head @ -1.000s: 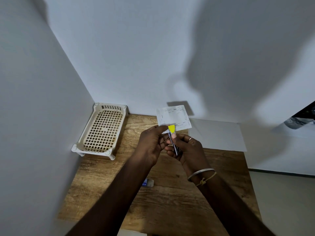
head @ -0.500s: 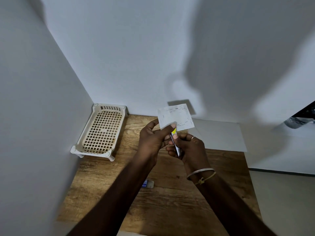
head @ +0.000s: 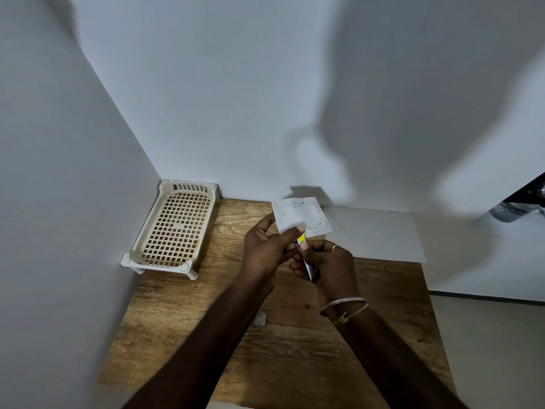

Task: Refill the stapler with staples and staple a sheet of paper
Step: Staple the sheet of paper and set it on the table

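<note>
Above the wooden table my left hand (head: 267, 246) pinches a small white printed slip of paper (head: 300, 215) by its lower left corner and holds it upright. My right hand (head: 327, 262) grips a small stapler (head: 305, 256) with a yellow tip and a metal body. The stapler's yellow tip sits at the slip's lower edge, right beside my left fingertips. A small staple box (head: 259, 319) lies on the table below my left forearm, mostly hidden.
A cream perforated plastic tray (head: 174, 228) stands at the table's (head: 177, 320) back left corner against the wall. A larger white sheet (head: 374, 234) lies flat at the back right. White walls close in left and behind.
My left hand has raised the slip a little higher and closer to the stapler's tip. The yellow tip is now mostly covered by the paper and my fingers.
</note>
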Demonstrator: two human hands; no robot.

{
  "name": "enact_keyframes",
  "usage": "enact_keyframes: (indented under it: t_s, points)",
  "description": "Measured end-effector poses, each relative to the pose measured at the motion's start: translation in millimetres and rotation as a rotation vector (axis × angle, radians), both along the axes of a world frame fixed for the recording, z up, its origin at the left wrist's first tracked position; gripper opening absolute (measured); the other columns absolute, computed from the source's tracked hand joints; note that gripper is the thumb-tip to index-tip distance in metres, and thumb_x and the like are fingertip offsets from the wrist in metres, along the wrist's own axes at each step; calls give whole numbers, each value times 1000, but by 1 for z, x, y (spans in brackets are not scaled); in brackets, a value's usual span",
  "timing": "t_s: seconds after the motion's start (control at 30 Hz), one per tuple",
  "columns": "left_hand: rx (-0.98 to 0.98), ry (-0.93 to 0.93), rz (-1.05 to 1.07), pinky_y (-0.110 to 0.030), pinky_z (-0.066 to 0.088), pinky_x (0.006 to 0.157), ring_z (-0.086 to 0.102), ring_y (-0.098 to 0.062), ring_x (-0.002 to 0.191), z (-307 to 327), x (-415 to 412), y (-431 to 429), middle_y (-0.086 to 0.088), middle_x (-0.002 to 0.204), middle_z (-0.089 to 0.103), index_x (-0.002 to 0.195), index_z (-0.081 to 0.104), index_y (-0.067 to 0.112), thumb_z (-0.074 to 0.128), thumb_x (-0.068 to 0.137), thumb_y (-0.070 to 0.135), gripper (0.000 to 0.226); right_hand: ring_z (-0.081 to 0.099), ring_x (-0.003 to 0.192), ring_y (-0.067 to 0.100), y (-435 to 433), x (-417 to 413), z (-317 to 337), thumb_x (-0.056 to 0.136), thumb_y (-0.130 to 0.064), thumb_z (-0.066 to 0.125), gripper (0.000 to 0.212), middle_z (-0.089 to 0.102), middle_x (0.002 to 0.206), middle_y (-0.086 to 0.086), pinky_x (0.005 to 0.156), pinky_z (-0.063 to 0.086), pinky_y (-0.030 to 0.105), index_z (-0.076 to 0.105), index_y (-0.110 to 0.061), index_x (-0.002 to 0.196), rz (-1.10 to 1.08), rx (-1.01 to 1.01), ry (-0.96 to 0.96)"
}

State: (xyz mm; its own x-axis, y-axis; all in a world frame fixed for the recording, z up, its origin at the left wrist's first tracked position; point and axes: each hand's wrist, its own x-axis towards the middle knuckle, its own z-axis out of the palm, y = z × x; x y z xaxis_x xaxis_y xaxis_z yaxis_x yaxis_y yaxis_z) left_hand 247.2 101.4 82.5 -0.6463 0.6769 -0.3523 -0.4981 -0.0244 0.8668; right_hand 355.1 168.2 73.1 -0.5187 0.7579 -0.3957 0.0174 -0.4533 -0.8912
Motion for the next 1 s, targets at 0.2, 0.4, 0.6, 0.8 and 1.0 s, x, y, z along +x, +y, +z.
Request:
enact_keyframes:
  t_s: [0.2,0.4,0.6,0.8,1.0]
  points:
    - [59,-23,-75,-30,60,65,73,-19,73,5,0,-2,-16,99,77,112,73,6,84,82,23,37,70,58,25,3,-1,6,85,-10,74,10,73,72,18,52,59,30,74,-1,88,-13,-18,42]
    - [32,-85,-11,-31,61,64,72,-24,73,6,-2,0,-22,99,76,102,73,-2,74,90,17,22,73,65,27,2,0,4,91,-23,69,17,74,81,18,54,58,29,76,-8,95,64,-52,87]
    - [1,-62,26,-28,60,61,71,-20,70,4,-2,0,-15,91,77,98,74,0,73,91,13,16,74,70,31,-4,4,2,84,-17,78,27,76,91,15,57,59,32,66,-9,107,119,79,95]
    - [-9,-61,43,-29,61,69,75,-27,86,0,-2,2,-18,98,77,100,75,1,73,91,12,14,75,68,25,-3,9,-3,89,-17,74,19,76,89,8,61,62,40,62,-14,104,86,374,-31]
    - [-36,6,37,-31,62,73,74,-31,87,-7,4,4,-21,95,77,97,75,1,73,91,13,13,65,63,8,-1,14,-9,89,-22,66,10,70,76,-5,55,44,21,59,-21,96,86,975,-393]
